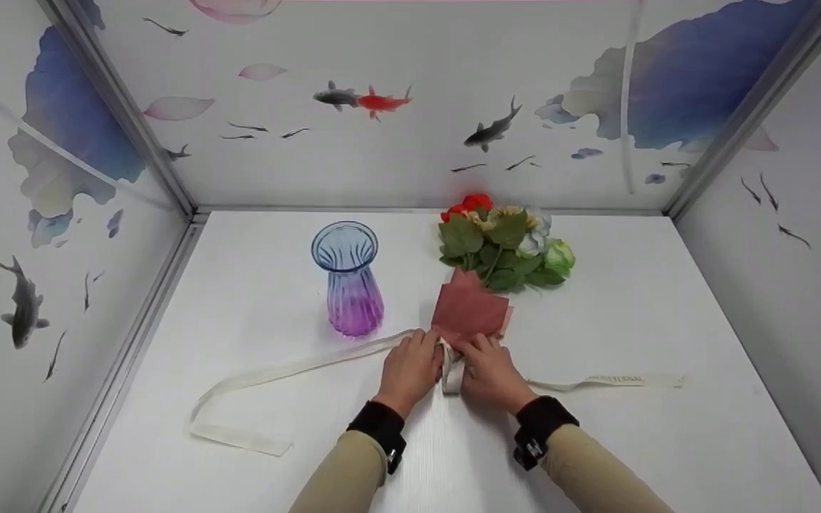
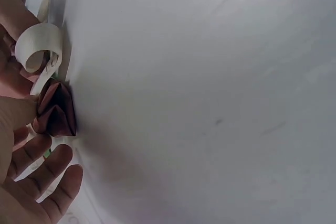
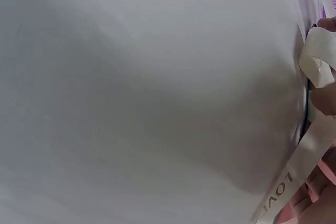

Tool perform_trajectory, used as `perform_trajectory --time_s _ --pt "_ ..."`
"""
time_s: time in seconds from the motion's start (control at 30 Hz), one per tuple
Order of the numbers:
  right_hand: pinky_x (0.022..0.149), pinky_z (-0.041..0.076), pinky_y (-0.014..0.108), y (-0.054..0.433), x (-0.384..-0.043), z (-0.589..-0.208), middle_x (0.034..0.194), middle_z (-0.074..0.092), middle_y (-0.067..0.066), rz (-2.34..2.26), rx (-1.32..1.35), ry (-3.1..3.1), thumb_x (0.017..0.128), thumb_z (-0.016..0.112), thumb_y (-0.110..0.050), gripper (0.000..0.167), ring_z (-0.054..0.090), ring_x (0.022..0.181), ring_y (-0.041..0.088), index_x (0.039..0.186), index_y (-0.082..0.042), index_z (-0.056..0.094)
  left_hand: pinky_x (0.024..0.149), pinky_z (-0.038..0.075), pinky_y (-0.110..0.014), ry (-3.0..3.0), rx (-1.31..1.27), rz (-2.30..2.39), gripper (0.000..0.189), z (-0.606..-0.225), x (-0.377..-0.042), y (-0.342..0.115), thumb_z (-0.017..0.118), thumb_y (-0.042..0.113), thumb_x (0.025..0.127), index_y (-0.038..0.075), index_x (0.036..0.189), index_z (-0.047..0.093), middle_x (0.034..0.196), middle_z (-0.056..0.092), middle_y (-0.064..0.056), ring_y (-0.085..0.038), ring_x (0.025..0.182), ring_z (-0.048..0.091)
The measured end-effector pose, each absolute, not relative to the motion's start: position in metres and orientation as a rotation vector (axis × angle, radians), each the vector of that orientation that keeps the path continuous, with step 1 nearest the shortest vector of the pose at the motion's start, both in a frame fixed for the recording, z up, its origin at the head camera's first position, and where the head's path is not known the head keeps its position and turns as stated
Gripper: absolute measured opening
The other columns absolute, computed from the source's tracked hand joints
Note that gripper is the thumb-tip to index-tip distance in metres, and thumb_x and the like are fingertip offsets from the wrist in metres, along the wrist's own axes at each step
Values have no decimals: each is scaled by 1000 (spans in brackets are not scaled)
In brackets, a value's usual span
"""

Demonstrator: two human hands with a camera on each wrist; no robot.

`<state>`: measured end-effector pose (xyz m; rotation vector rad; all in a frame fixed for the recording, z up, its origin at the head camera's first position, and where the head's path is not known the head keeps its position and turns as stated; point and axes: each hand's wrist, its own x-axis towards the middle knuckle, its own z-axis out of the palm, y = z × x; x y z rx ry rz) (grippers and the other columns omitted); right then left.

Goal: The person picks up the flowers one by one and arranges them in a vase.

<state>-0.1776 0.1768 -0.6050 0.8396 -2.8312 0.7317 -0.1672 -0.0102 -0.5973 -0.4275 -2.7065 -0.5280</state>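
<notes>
A bouquet of artificial flowers [image 1: 499, 246] lies with its stems toward me, wrapped in dark red paper [image 1: 469, 313]. At the gathered lower end, my left hand [image 1: 410, 370] pinches a cream ribbon [image 1: 268, 375] against the paper. My right hand [image 1: 494, 376] grips the ribbon close beside it. Between the hands hangs a ribbon loop [image 2: 39, 45], plain in the left wrist view. Folded paper [image 2: 55, 111] shows by my left thumb there, with the other fingers loosely spread. In the right wrist view, lettered ribbon [image 3: 294, 182] runs past my right fingers. The fingers hide the crossing point.
A blue-to-purple glass vase [image 1: 353, 285] stands upright to the left of the bouquet. One ribbon tail curves across the white table [image 1: 254, 484] at left, and another lies straight to the right. Walls printed with fish enclose the table at the back and sides.
</notes>
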Motion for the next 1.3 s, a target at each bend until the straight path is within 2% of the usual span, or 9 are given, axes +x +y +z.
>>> perform_trajectory --time_s 0.1,0.23,0.37,0.43,0.6,0.83,1.1,1.3 --pt "76 36 49 178 -178 -601 108 52 9 803 858 -2948 79 58 -11 58 45 98 29 137 -6 63 62 55 -44 -2709 -418 -528 16 -598 -167 -9 66 18 98 9 111 65 93 65 -8 -30 78 66" --pt "82 34 53 179 -181 -597 116 52 9 911 823 -3041 82 53 -17 61 42 101 28 141 -5 60 60 55 -44 -2707 -412 -530 14 -600 -168 -9 67 17 97 9 107 63 93 64 -8 -30 76 66" --pt "85 37 58 174 -180 -598 112 55 9 919 717 -3022 100 52 -22 40 46 102 31 133 -7 67 60 55 -44 -2709 -417 -521 13 -600 -168 -10 68 17 97 9 106 62 92 63 -8 -30 76 66" --pt "83 39 59 170 -179 -598 107 57 9 882 672 -2982 103 55 -24 30 50 100 32 123 -8 71 62 55 -44 -2720 -417 -517 13 -600 -168 -10 67 17 97 10 107 62 92 64 -8 -30 78 66" --pt "78 42 57 159 -178 -598 96 55 7 785 584 -2923 98 68 -17 10 53 93 33 101 -8 66 63 56 -45 -2745 -410 -531 12 -600 -169 -9 65 18 98 10 107 62 93 64 -8 -30 80 66" --pt "77 40 54 150 -179 -598 88 53 7 730 449 -2968 93 75 -17 21 51 89 32 84 -8 57 61 54 -45 -2745 -402 -551 12 -603 -169 -9 66 17 98 11 107 62 90 61 -7 -30 80 64" --pt "78 38 55 150 -182 -602 88 52 4 946 374 -2948 92 73 -16 22 50 90 30 80 -11 56 65 54 -47 -2796 -347 -632 15 -605 -170 -10 66 18 98 12 111 62 93 62 -8 -31 84 64" --pt "81 37 49 154 -185 -602 85 61 0 1238 343 -2905 88 73 -11 14 55 86 24 81 -13 62 64 54 -48 -2811 -324 -667 18 -605 -171 -9 68 20 98 12 112 62 95 63 -8 -32 81 66"
